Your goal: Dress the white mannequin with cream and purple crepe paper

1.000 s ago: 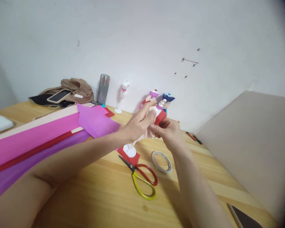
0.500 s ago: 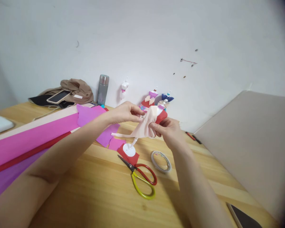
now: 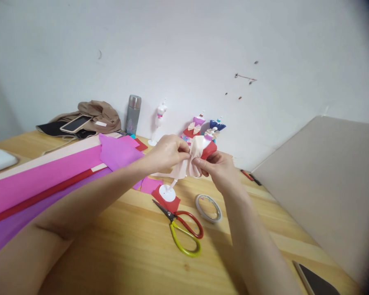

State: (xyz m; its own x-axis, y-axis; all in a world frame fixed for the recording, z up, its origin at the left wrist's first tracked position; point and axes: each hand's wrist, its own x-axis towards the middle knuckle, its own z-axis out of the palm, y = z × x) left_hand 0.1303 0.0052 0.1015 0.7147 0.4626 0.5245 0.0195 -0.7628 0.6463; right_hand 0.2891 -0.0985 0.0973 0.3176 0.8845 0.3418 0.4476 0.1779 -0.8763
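Note:
A small white dress-form mannequin (image 3: 167,193) leans on its round base, wrapped in pale pink crepe paper (image 3: 184,166) with red paper (image 3: 209,150) on its right side. My left hand (image 3: 171,152) pinches the pink paper at the waist from the left. From the right, my right hand (image 3: 217,166) is closed on the same paper, thumb in front. The form's base stands on a red paper scrap (image 3: 173,205). Just in front lie open scissors (image 3: 186,231) with one red and one yellow handle, and a roll of tape (image 3: 209,209).
At the left are pink and purple paper sheets (image 3: 49,174). Behind stand a grey flask (image 3: 133,115), a bare mannequin (image 3: 160,119) and two dressed ones, one with a pink bow (image 3: 194,128). A phone (image 3: 315,278) lies front right; a brown cloth (image 3: 103,114) is at back left.
My left hand has moved slightly right and down, closing on the pink paper at the waist. The paper is now gathered into tighter folds. My right hand has stayed in place.

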